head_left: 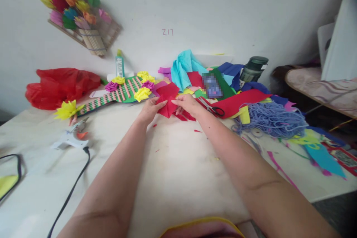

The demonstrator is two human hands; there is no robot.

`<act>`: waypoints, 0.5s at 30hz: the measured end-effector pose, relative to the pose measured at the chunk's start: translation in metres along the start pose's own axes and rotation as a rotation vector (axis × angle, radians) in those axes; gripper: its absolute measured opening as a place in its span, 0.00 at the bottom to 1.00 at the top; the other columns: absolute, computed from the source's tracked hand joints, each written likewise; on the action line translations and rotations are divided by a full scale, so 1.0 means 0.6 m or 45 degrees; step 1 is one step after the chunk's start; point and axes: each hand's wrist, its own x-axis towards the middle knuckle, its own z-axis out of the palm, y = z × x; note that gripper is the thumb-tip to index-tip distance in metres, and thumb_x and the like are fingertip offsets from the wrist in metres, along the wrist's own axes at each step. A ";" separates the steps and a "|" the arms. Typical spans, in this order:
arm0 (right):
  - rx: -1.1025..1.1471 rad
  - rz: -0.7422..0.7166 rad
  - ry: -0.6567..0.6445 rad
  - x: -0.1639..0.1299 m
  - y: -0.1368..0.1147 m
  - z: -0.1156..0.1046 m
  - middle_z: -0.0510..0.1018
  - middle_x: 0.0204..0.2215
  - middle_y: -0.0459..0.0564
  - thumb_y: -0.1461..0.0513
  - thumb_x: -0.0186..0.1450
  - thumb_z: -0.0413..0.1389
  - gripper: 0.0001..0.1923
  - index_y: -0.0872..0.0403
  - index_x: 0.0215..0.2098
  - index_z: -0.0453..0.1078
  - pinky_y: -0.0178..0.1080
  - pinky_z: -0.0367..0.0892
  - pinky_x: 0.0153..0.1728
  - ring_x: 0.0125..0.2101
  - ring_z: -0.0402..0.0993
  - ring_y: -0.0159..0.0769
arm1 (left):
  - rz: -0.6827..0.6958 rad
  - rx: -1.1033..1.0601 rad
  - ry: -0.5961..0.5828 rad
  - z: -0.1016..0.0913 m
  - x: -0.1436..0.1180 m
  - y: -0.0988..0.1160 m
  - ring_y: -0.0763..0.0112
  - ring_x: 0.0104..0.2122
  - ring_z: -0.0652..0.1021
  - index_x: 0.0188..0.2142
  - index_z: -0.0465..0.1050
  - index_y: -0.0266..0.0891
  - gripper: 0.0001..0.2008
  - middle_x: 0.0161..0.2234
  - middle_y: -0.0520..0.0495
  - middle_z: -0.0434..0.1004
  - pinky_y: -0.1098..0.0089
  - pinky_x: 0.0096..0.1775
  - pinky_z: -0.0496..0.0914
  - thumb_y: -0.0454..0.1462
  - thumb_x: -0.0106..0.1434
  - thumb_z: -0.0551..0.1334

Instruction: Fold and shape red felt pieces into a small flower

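Lower left of the frame: a black cord (69, 193) runs across the bench (178, 171) to the white glue gun (73, 139) at left centre. A forearm swept sideways could snag the cord and drag the gun; whether its tip is hot cannot be told.

Centre of the frame: the left hand (150, 109) and the right hand (187, 104) meet on the red paper piece (169, 106), which lies at mid bench. Each grip is pinched on its edge, so uneven pull would likely tear or crease the thin sheet.

Just right of the right hand lie scissors (213, 109), close to the wrist; contact with the blades is the risk. Red scraps (197, 131) lie near.

Farther right, blue yarn (275, 121) is heaped. Farther back, a glue bottle (119, 65) stands upright; a knock could tip it onto the striped paper guitar (117, 95).
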 end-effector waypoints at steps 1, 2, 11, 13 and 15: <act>-0.006 -0.001 0.000 0.000 0.000 0.000 0.73 0.13 0.44 0.57 0.59 0.59 0.13 0.56 0.23 0.64 0.27 0.62 0.13 0.13 0.70 0.28 | -0.006 0.008 0.000 0.001 0.000 0.001 0.70 0.25 0.76 0.31 0.74 0.33 0.20 0.26 0.46 0.78 0.68 0.32 0.70 0.45 0.42 0.71; -0.010 -0.001 -0.001 -0.001 -0.001 0.001 0.74 0.13 0.45 0.57 0.60 0.58 0.13 0.56 0.23 0.64 0.27 0.63 0.14 0.14 0.70 0.29 | -0.012 0.014 0.000 0.001 -0.001 0.002 0.69 0.25 0.76 0.31 0.75 0.33 0.20 0.27 0.46 0.78 0.68 0.32 0.70 0.45 0.42 0.71; 0.000 0.101 -0.024 -0.015 -0.017 0.009 0.73 0.13 0.45 0.57 0.57 0.61 0.12 0.57 0.27 0.64 0.26 0.59 0.12 0.14 0.70 0.29 | -0.014 0.055 0.043 0.003 -0.004 0.007 0.66 0.26 0.76 0.30 0.76 0.32 0.23 0.25 0.45 0.78 0.67 0.31 0.70 0.48 0.39 0.72; 0.018 0.102 0.002 -0.015 -0.015 0.012 0.72 0.13 0.44 0.58 0.55 0.63 0.13 0.57 0.27 0.64 0.26 0.60 0.11 0.13 0.70 0.29 | -0.010 0.072 0.038 0.004 -0.004 0.006 0.67 0.26 0.76 0.29 0.76 0.33 0.23 0.25 0.46 0.77 0.67 0.32 0.70 0.48 0.40 0.72; 0.034 0.087 0.032 -0.013 -0.013 0.014 0.73 0.14 0.44 0.59 0.54 0.64 0.13 0.57 0.26 0.64 0.27 0.61 0.12 0.13 0.69 0.28 | -0.008 0.089 0.032 0.005 -0.004 0.005 0.68 0.26 0.76 0.29 0.76 0.33 0.22 0.25 0.46 0.77 0.67 0.33 0.70 0.48 0.40 0.72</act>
